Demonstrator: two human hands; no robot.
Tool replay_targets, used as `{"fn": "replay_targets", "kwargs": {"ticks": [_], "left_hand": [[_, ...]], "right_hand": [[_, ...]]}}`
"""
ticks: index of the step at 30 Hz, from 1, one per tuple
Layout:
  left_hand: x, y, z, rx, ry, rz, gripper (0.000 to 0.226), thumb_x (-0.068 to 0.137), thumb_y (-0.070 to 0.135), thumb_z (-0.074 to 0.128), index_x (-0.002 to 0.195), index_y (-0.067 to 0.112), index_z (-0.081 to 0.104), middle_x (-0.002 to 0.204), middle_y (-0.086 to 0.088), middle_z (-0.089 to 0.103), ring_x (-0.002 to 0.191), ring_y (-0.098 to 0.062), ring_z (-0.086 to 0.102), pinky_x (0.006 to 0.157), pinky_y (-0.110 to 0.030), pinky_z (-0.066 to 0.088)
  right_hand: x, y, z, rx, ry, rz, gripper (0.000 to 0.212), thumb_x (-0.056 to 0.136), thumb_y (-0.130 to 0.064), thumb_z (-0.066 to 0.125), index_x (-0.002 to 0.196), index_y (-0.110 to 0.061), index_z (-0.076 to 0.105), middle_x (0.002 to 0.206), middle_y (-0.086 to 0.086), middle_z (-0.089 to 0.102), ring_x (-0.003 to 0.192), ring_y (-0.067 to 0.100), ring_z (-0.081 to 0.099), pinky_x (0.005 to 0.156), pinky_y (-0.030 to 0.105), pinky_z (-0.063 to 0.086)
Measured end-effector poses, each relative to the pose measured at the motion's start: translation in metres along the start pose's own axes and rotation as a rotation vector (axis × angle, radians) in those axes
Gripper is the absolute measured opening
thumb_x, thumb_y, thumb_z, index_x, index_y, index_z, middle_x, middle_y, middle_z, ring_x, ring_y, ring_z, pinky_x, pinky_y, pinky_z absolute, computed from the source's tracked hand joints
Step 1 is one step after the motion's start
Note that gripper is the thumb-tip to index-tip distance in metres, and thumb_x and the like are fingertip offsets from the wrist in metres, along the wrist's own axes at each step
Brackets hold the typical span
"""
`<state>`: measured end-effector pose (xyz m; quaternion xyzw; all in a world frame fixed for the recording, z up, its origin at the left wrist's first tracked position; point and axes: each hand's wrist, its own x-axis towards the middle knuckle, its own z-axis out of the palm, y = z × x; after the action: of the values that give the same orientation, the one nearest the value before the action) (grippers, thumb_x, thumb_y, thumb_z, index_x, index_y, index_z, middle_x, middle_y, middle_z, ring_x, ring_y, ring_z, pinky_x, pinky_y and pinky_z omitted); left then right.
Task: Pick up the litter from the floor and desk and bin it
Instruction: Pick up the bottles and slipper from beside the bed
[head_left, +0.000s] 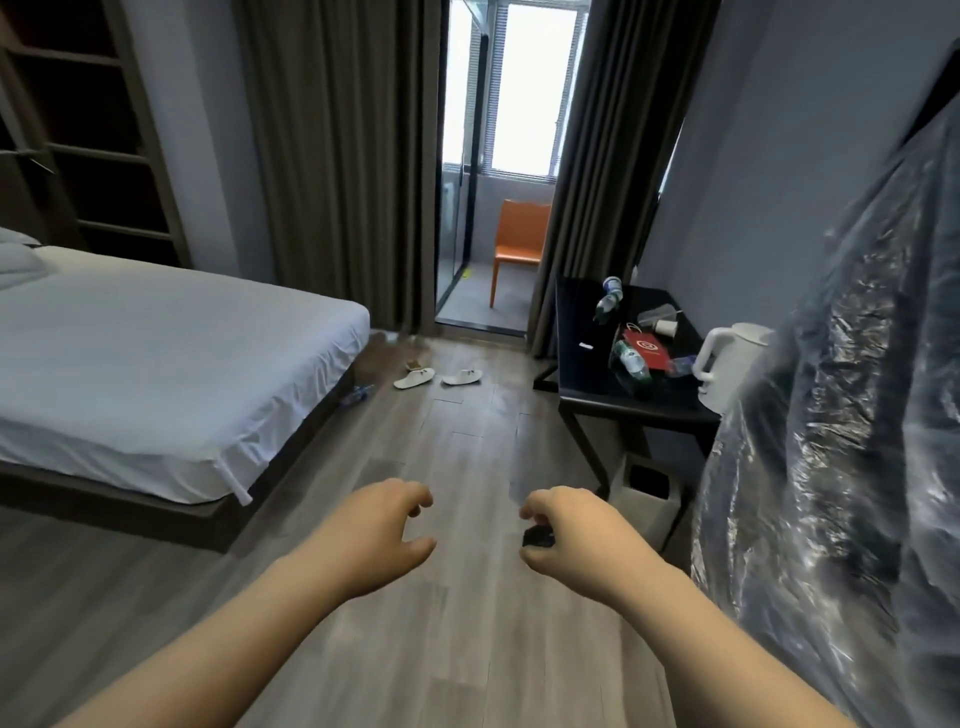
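The left hand (384, 530) hangs loose and empty above the floor (467, 426), ready to reach. The right hand (566, 530) curls near a small dark thing (537, 538); I cannot tell whether it holds it. Further, the bin (644, 499) stands under the desk (576, 322), handy for throwing. On the desk lie a red bag (647, 351) and a green bottle (631, 364); another bottle (356, 395) lies beside the bed (156, 338).

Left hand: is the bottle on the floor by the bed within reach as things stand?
Probably not. The bottle lies by the bed, well ahead of the left hand; only bare floor lies between, so stepping closer should do.
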<state>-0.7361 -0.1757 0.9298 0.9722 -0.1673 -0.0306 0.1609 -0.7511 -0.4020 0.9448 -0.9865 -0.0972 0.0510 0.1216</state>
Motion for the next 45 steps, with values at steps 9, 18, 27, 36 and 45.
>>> {"fn": "replay_targets", "kwargs": {"ticks": [9, 18, 27, 36, 45], "left_hand": [[0.126, -0.081, -0.018, 0.001, -0.063, -0.005, 0.045, 0.088, 0.045, 0.056, 0.129, 0.029, 0.05, 0.121, 0.011, 0.057, 0.108, -0.006, 0.055, 0.088, -0.02, 0.045], [0.277, -0.136, -0.024, 0.018, -0.072, -0.035, 0.044, 0.088, 0.043, 0.057, 0.129, 0.027, 0.051, 0.121, 0.008, 0.057, 0.105, -0.008, 0.056, 0.091, -0.027, 0.048], [0.429, -0.174, -0.035, 0.004, -0.084, -0.111, 0.041, 0.088, 0.044, 0.057, 0.126, 0.029, 0.052, 0.119, 0.009, 0.057, 0.105, -0.006, 0.054, 0.089, -0.021, 0.045], [0.564, -0.242, -0.032, -0.032, -0.161, -0.154, 0.04, 0.088, 0.044, 0.058, 0.125, 0.029, 0.052, 0.118, 0.009, 0.056, 0.101, -0.005, 0.053, 0.087, -0.02, 0.045], [0.712, -0.346, -0.047, -0.038, -0.196, -0.121, 0.043, 0.086, 0.045, 0.06, 0.125, 0.029, 0.052, 0.117, 0.01, 0.058, 0.097, -0.004, 0.054, 0.084, -0.02, 0.045]], "right_hand": [[0.153, -0.006, -0.004, 0.001, -0.055, 0.0, 0.045, 0.088, -0.034, 0.06, 0.131, -0.023, 0.053, 0.125, -0.003, 0.058, 0.116, 0.014, 0.053, 0.09, 0.026, 0.045], [0.318, 0.034, 0.002, 0.023, -0.082, -0.005, 0.047, 0.086, -0.034, 0.061, 0.131, -0.024, 0.054, 0.125, -0.004, 0.058, 0.111, 0.014, 0.055, 0.083, 0.023, 0.044], [0.489, 0.081, -0.022, 0.041, -0.131, -0.038, 0.048, 0.083, -0.033, 0.062, 0.13, -0.024, 0.055, 0.126, -0.001, 0.058, 0.111, 0.018, 0.057, 0.087, 0.028, 0.048], [0.639, 0.104, -0.01, 0.046, -0.196, -0.032, 0.047, 0.081, -0.035, 0.063, 0.127, -0.025, 0.057, 0.123, -0.003, 0.06, 0.111, 0.017, 0.057, 0.086, 0.026, 0.046], [0.812, 0.097, -0.007, 0.03, -0.211, 0.029, 0.046, 0.084, -0.035, 0.062, 0.128, -0.023, 0.057, 0.123, -0.003, 0.059, 0.116, 0.015, 0.053, 0.09, 0.026, 0.044]]}}
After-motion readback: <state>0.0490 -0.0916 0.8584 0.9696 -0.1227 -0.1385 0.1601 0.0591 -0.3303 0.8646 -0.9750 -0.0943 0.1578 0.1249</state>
